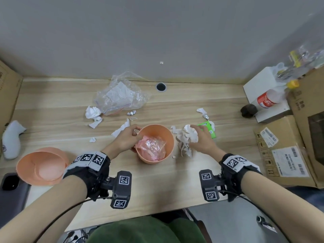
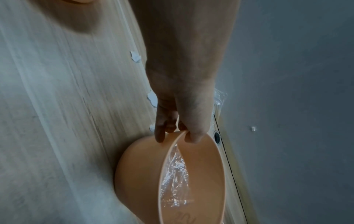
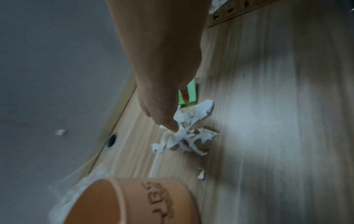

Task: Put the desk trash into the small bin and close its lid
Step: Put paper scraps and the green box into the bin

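Observation:
The small orange bin (image 1: pixel 168 137) stands open at mid-desk with crumpled pink and clear plastic (image 1: pixel 152 146) inside. My left hand (image 1: pixel 137 133) pinches its left rim, thumb inside and fingers outside, as the left wrist view shows for the hand (image 2: pixel 179 133) and the bin (image 2: pixel 138 174). Right of the bin, my right hand (image 1: pixel 194 133) curls over a wad of torn white paper (image 1: pixel 186 139); in the right wrist view the hand (image 3: pixel 173 121) has its thumb on the paper (image 3: pixel 191 136). The orange lid (image 1: pixel 42 165) lies at the near left.
A green pack (image 1: pixel 209 132) lies just behind my right hand. Farther back lie a clear plastic bag of paper (image 1: pixel 121 97), a white tissue wad (image 1: pixel 93 113), paper scraps and foil wrappers (image 1: pixel 131 113). Cardboard boxes (image 1: pixel 287 155) and a bottle (image 1: pixel 268 100) crowd the right side.

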Motion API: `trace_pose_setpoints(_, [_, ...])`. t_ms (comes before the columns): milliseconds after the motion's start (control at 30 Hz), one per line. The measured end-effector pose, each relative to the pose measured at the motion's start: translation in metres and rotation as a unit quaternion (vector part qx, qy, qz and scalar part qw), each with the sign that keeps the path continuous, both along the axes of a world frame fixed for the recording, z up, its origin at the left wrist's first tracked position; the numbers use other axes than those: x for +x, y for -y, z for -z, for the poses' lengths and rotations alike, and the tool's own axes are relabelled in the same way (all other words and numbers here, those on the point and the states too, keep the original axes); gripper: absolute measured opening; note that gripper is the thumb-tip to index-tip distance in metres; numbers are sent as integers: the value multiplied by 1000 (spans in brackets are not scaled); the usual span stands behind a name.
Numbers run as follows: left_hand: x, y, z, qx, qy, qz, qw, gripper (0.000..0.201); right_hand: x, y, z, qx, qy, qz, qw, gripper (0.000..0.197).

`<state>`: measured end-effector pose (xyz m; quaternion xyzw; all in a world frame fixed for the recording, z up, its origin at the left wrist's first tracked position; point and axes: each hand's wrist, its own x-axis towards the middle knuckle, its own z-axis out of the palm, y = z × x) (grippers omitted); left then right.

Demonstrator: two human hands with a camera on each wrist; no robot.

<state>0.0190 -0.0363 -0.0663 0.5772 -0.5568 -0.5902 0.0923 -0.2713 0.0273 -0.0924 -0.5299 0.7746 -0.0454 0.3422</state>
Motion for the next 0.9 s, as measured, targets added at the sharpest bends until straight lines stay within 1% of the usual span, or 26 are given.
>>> trace_pose_setpoints(67, [-1, 1, 1, 9, 2, -1, 1000, 27, -6, -2, 9, 39, -9, -36, 999, 98])
trace_pose_setpoints(100, [-1, 2, 2, 11, 4, -2, 1000, 27, -5, -1, 13, 52, -13, -54, 997, 105])
trace_pose_setpoints(133, [-1, 2, 1, 11, 7, -2, 1000, 28, -4, 0, 18, 59, -17, -70, 996, 108])
trace_pose_setpoints(167, [-1, 3, 1, 9, 12, -2, 1000, 28, -1, 2, 23, 59, -23, -83, 995, 108])
trace_pose_setpoints(200, [-1, 3, 1, 7, 18, -2, 1000, 27, 1, 4, 29, 58, -29, -88, 994, 102])
trace_pose_setpoints(233, [-2, 3, 1, 5, 21, -1, 1000, 28, 2, 6, 34, 53, -38, -88, 994, 92])
trace_pose_setpoints(333, [-2, 3, 1, 5, 23, -5, 1000, 28, 4, 8, 46, 29, -72, -82, 994, 53])
trace_pose_setpoints(367, [-2, 3, 2, 6, 22, -8, 1000, 28, 4, 8, 48, 28, -74, -78, 994, 44])
trace_pose_setpoints(433, [-2, 1, 4, 11, 19, -14, 1000, 27, 1, 10, 47, 37, -67, -78, 994, 34])
trace_pose_setpoints(500, [-1, 1, 4, 13, 16, -16, 1000, 27, -3, 15, 38, 19, -47, -62, 997, 30])
trace_pose_setpoints(533, [-1, 1, 3, 13, 16, -16, 1000, 26, -3, 20, 30, -1, -24, -45, 999, 29])
trace_pose_setpoints(600, [0, 1, 3, 11, 18, -13, 1000, 26, 2, 33, 3, -55, 45, -3, 997, 27])
trace_pose_setpoints(700, [0, 1, 3, 9, 18, -13, 1000, 24, 26, 51, -52, -128, 162, 26, 978, 24])
trace_pose_setpoints(733, [0, 1, 3, 10, 15, -12, 1000, 24, 36, 55, -67, -144, 198, 21, 969, 23])
trace_pose_setpoints(800, [0, 0, 4, 13, 9, -10, 1000, 24, 59, 58, -85, -157, 242, -14, 957, 21])
trace_pose_setpoints(900, [1, -2, 2, 29, -3, -9, 1000, 27, 88, 53, -80, -128, 239, -115, 956, 20])
